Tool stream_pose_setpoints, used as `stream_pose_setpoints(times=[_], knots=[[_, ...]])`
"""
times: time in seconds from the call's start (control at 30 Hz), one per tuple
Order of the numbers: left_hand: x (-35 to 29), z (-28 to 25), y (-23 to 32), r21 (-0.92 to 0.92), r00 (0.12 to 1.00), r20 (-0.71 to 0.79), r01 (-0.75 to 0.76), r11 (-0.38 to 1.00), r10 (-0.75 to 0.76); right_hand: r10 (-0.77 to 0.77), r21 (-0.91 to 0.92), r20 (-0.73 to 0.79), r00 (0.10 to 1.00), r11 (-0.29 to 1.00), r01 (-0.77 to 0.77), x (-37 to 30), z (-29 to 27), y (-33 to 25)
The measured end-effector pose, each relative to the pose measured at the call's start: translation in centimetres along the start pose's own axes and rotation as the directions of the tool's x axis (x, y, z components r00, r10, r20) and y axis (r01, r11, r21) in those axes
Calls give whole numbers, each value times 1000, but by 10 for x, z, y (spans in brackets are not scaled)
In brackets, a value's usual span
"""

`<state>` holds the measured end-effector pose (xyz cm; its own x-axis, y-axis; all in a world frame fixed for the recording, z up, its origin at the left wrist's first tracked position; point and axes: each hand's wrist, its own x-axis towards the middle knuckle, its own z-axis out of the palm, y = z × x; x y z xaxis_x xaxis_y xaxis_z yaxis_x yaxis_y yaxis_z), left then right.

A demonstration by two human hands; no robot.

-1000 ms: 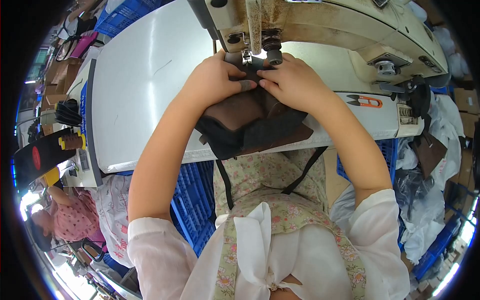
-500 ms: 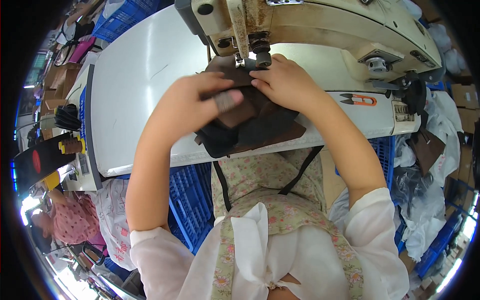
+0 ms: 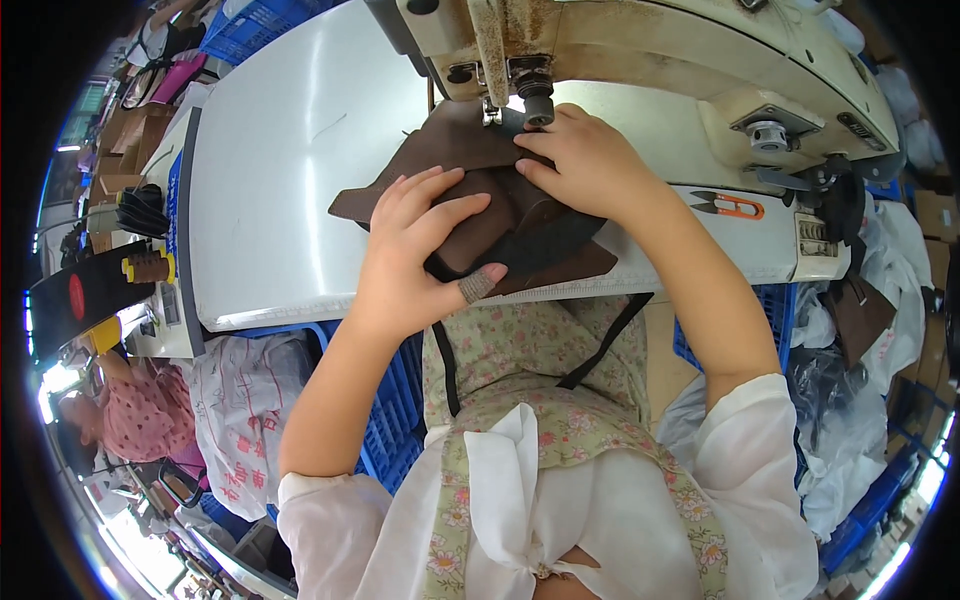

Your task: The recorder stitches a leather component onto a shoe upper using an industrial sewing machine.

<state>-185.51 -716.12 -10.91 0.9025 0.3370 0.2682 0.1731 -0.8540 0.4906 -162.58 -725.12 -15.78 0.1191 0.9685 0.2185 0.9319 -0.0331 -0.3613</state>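
A dark brown piece of fabric or leather (image 3: 415,150), folded in layers with black parts, lies on the white sewing table under the presser foot (image 3: 490,112) of a sewing machine (image 3: 640,55). My left hand (image 3: 415,255) rests over its near left part, fingers stretched and spread, a grey wrap around the thumb. On the other side my right hand (image 3: 585,160) has its fingers curled against the thumb at the piece's right edge, close beside the foot. The fingers' undersides are hidden.
Orange-handled thread snips (image 3: 728,205) lie on the table to the right. A brown thread spool (image 3: 148,267) stands past the left edge. Blue crates (image 3: 395,420) and plastic-wrapped bundles (image 3: 840,440) are below the table. Another person in pink (image 3: 148,415) sits far left.
My left hand has come down toward the near edge, its fingers spreading onto the piece. A brown flap now extends out to the left. My right hand stays by the presser foot.
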Motion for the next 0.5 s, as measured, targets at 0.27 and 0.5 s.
stream_pose_setpoints(times=[0.27,0.5], knots=[[9,2,-10,-98,998,-43,-49,994,45,3,-22,-79,997,1000,-4,-2,8,2],[15,-6,-27,-140,999,33,-24,990,28,77,-4,-94,993,997,-77,0,12,-6]])
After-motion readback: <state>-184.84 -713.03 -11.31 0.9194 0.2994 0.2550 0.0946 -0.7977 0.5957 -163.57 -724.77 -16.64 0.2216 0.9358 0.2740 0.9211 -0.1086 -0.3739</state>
